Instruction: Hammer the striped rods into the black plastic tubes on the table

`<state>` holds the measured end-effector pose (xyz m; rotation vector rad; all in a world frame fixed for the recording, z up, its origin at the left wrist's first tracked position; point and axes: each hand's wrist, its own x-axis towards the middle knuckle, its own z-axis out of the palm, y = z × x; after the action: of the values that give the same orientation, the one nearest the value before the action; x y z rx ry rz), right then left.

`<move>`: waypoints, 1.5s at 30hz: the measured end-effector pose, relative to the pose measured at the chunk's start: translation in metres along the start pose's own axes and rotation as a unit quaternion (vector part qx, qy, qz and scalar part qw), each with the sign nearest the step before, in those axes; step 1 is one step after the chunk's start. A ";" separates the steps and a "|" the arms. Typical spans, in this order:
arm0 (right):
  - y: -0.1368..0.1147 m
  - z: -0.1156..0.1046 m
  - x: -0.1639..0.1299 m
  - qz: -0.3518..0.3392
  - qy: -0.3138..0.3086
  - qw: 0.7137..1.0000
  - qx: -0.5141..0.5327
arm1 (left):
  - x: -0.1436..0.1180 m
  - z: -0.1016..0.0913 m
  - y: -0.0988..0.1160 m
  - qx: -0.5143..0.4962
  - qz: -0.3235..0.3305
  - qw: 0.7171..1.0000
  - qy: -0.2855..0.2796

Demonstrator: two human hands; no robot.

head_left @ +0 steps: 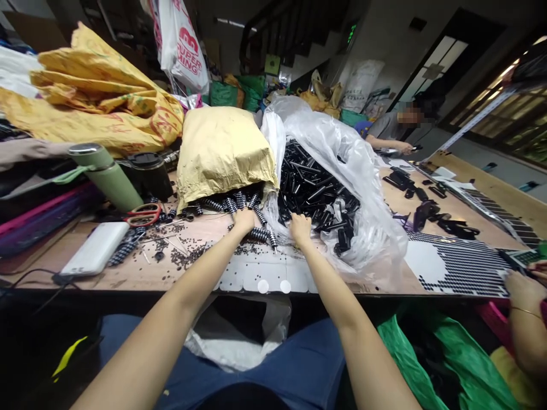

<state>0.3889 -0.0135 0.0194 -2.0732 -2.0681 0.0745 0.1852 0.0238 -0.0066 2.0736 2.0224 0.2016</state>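
Note:
My left hand (243, 221) is at the mouth of a yellow sack (226, 142), its fingers closed over black-and-silver ridged rods (258, 233) that spill onto the table. How many rods it grips is hidden. My right hand (301, 228) lies at the near edge of a clear plastic bag (342, 142), fingers curled down beside a heap of glossy black tubes (310, 179). What those fingertips hold, if anything, does not show. Small dark beads (188, 250) are scattered on the table left of my left hand.
On the left are a green flask (106, 176), a dark cup (149, 173), red-handled scissors (144, 214) and a white power bank (94, 248). A sheet with rows of black pieces (465, 265) lies right, near a co-worker's hand (523, 290). Another person (397, 128) sits beyond.

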 end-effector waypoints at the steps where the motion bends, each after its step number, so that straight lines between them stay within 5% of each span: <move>1: 0.004 -0.004 -0.005 0.000 0.003 1.000 0.010 | -0.003 0.002 -0.002 -0.001 -0.003 1.000 0.003; 11: 0.022 -0.054 -0.068 -0.116 -0.113 0.977 0.137 | -0.024 -0.008 -0.031 -0.024 0.045 0.998 0.038; 16: 0.000 -0.067 -0.076 -0.170 -0.213 0.946 0.174 | -0.065 -0.026 -0.025 -0.246 0.128 0.948 0.153; 19: -0.013 -0.068 -0.075 -0.212 -0.273 0.916 0.203 | -0.104 -0.028 -0.014 -0.401 0.209 0.892 0.008; 21: -0.021 -0.066 -0.080 -0.223 -0.239 0.915 0.236 | -0.127 -0.026 -0.007 -0.481 0.191 0.848 -0.115; 23: -0.029 -0.061 -0.092 -0.226 -0.136 0.932 0.249 | -0.144 -0.021 -0.002 -0.559 0.100 0.808 -0.157; 25: -0.037 -0.055 -0.108 -0.237 -0.042 0.945 0.221 | -0.155 -0.015 0.001 -0.624 0.016 0.769 -0.137; 27: -0.043 -0.048 -0.125 -0.248 -0.011 0.951 0.186 | -0.162 -0.012 0.004 -0.658 -0.005 0.742 -0.123; 35: -0.027 -0.018 -0.155 -0.186 0.007 0.953 0.238 | -0.172 -0.011 0.005 -0.734 0.065 0.666 -0.117; 37: -0.021 -0.009 -0.161 -0.165 0.004 0.953 0.254 | -0.167 -0.003 0.003 -0.705 0.065 0.701 -0.081; 42: -0.005 0.011 -0.173 -0.103 -0.018 0.961 0.257 | -0.164 0.038 -0.011 -0.344 0.141 0.922 0.106; 45: 0.010 0.019 -0.181 -0.082 -0.034 0.964 0.251 | -0.177 0.052 -0.026 -0.200 0.160 0.955 0.150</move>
<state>0.3926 -0.1909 -0.0214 -1.6108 -1.9848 0.5857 0.1679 -0.1558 -0.0518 2.1766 1.5925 0.9501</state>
